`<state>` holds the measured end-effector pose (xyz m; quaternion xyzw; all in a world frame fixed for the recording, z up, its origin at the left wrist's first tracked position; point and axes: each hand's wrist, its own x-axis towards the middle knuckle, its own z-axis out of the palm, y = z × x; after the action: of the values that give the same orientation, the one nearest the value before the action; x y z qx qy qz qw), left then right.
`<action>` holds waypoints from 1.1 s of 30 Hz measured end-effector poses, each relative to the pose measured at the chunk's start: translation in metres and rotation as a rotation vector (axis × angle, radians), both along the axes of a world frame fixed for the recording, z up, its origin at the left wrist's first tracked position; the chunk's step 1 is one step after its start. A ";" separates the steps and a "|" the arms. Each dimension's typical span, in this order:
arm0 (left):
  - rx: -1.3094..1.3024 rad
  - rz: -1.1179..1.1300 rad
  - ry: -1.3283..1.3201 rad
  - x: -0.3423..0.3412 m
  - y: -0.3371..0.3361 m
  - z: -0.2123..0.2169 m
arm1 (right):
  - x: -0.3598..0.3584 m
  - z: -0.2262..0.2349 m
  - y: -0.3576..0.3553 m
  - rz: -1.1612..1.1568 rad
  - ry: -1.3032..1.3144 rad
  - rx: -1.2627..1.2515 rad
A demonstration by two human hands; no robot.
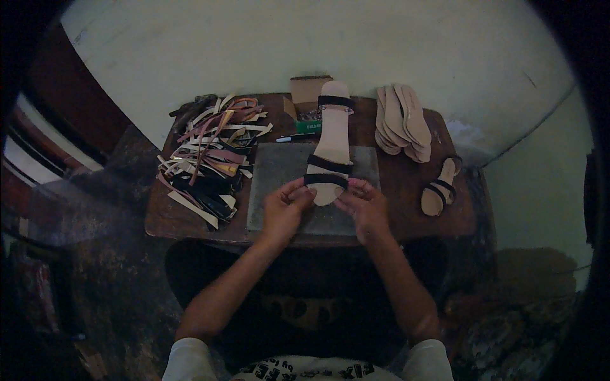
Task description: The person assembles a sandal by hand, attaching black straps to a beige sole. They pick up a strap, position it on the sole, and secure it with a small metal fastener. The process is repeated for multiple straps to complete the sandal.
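Note:
A beige sandal sole with dark straps (334,136) is held up over a grey slab (270,184). Two dark bands cross its toe end, which points toward me, and one dark strap with small metal fittings crosses the heel end. My left hand (287,204) pinches the toe end's left edge beside the front strap. On the opposite edge, the fingers of my right hand (365,203) are closed, thumb on the sole. The fingertips beneath the sole are partly hidden.
On the wooden table (413,219), a heap of cut strap strips (213,159) lies left. Behind the sandal sit an opened cardboard box (309,92) and a dark pen (295,136). Bare beige soles (401,120) are piled at right, near a finished-looking sandal (438,189).

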<state>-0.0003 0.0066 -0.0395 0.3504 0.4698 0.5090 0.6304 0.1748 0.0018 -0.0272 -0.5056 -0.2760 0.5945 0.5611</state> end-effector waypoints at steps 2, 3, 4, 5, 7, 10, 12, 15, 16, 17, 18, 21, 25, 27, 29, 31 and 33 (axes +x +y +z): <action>-0.008 -0.007 0.073 -0.004 0.003 0.001 | -0.003 -0.001 -0.001 0.027 -0.031 -0.009; -0.013 -0.011 0.109 -0.006 0.005 0.002 | -0.004 0.000 -0.001 0.040 -0.061 -0.009; 0.001 -0.003 0.124 -0.007 0.005 0.005 | -0.006 0.001 0.001 0.051 -0.090 -0.005; 0.015 0.004 0.139 -0.008 0.005 0.009 | -0.006 0.000 0.001 0.082 -0.188 0.037; 0.059 0.017 0.232 -0.010 0.006 0.009 | -0.006 -0.003 0.001 0.147 -0.381 0.126; 0.136 0.007 0.405 -0.017 0.012 0.001 | -0.002 -0.001 0.000 0.178 -0.364 0.121; 0.171 -0.032 0.437 -0.024 0.016 0.000 | -0.001 0.011 -0.004 0.223 -0.442 0.075; 0.234 0.079 0.592 -0.024 0.012 0.008 | 0.004 0.018 -0.009 0.272 -0.666 0.133; 0.168 0.016 0.611 -0.025 0.014 0.012 | 0.006 0.019 -0.010 0.284 -0.758 0.173; 0.102 -0.047 0.630 -0.028 0.018 0.015 | 0.007 0.020 -0.011 0.250 -0.841 0.216; 0.036 -0.110 0.648 -0.032 0.020 0.017 | 0.008 0.022 -0.011 0.217 -0.922 0.260; 0.095 -0.110 0.644 -0.039 0.030 0.002 | 0.009 0.033 0.000 0.057 -0.988 0.447; 0.080 -0.022 0.566 -0.040 0.035 0.006 | 0.008 0.051 0.040 -0.060 -1.053 0.747; 0.074 0.056 0.516 -0.047 0.040 -0.005 | 0.002 0.060 0.064 -0.004 -1.089 0.757; 0.101 0.100 0.530 -0.058 0.046 -0.010 | -0.003 0.065 0.097 0.051 -1.173 0.781; 0.128 0.089 0.514 -0.061 0.052 -0.008 | -0.003 0.063 0.142 0.100 -1.314 0.811; 0.154 0.038 0.480 -0.061 0.052 0.009 | 0.001 0.054 0.188 0.293 -1.319 0.752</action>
<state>-0.0614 0.0589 -0.0305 0.4994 0.5725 0.4570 0.4627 0.1761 0.1903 0.0269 -0.4890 -0.8005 0.1046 0.3302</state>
